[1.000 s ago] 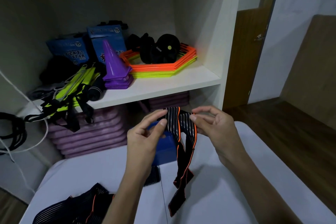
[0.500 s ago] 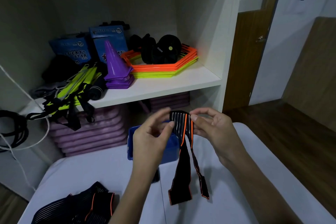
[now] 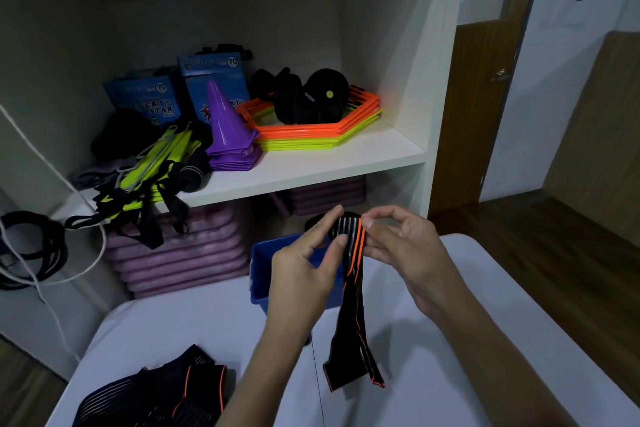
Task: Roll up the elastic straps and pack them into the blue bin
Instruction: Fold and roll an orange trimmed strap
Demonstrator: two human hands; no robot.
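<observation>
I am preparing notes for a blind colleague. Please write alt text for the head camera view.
Two hands, left hand and right hand, pinch the top of a black elastic strap with orange edges above a white table. Its ends hang down in front of a blue bin. More straps lie at the table's near left.

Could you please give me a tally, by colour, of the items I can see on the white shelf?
Blue Lucky Star packets: 2
Purple cone stack: 1
Orange and yellow-green hexagon ring stack: 1
Yellow-green ladder with black straps: 1
Black gear: several dark pieces, too dim to count singly
Total countable: 5
</observation>
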